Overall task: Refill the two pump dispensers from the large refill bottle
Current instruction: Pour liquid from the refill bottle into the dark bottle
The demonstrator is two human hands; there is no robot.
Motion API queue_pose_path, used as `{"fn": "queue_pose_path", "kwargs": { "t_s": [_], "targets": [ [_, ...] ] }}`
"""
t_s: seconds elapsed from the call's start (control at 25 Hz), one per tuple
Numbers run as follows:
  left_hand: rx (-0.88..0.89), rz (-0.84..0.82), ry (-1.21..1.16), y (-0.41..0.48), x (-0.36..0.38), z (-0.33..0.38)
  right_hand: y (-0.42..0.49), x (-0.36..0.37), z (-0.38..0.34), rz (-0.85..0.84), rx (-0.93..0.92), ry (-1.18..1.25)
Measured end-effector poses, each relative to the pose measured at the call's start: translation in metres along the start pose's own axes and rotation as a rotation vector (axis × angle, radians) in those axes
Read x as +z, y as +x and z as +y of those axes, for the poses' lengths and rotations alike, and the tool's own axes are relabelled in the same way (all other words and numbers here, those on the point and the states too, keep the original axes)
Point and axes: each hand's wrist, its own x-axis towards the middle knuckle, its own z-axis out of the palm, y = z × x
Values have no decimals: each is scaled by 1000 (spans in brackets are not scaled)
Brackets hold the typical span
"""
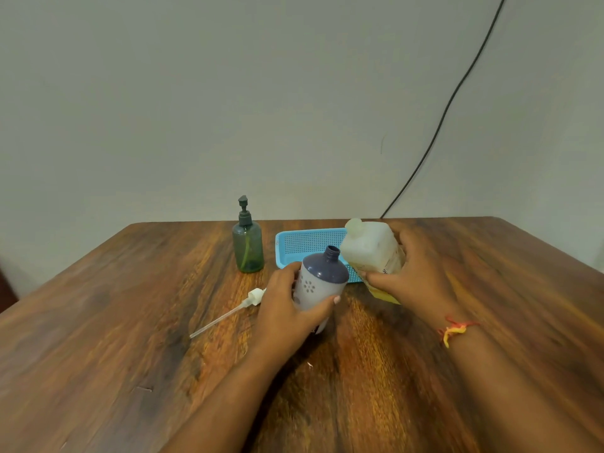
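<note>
We see a wooden table (130, 322) against a plain wall. At frame centre our right hand (421, 273) wraps the tilted refill bottle (369, 250), while our left hand (287, 305) clasps the open white dispenser (318, 282). The green dispenser (247, 246) stands upper left, near the loose pump (228, 313).

Green dispenser (247, 248); blue basket (307, 243); white flower-patterned dispenser (318, 284), purple-grey shoulder.

White dispenser (318, 286): purple shoulder, neck open, tilted.
Its pump (228, 311): lying on desk.
Green dispenser (247, 246): upright, pump on.
Refill bottle (372, 253): pale, tilted, capped.
</note>
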Motion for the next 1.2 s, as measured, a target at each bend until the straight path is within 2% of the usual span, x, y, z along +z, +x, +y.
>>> {"fn": "queue_pose_path", "kwargs": {
  "t_s": [0.32,1.2],
  "targets": [
    [46,-22,2,-3,1,-3,-5,1,18,53,-164,-196],
    [71,-42,20,-4,-2,-3,-6,-6,12,146,-340,-473]
  ]
}}
